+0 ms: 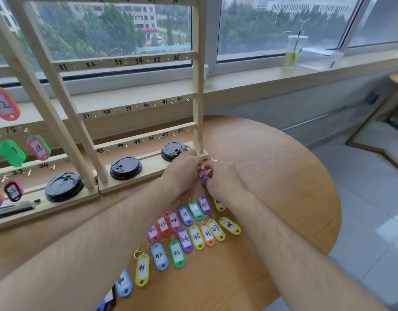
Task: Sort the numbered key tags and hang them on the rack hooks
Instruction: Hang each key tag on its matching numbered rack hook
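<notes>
While the left hand [184,168] and right hand [225,176] pinch a few tags [202,168] beside the rack [199,122] foot, read each number before adding it to the rows [193,230] on the tabletop [272,176].

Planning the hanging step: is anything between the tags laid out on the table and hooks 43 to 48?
A black lid and a second lid lie on the rack base just below that rail; the hooks look bare.

Coloured key tags [196,237] — numbered 40 to 48 — lying flat in two slanting rows, wooden rack [199,86] upright behind them
</notes>
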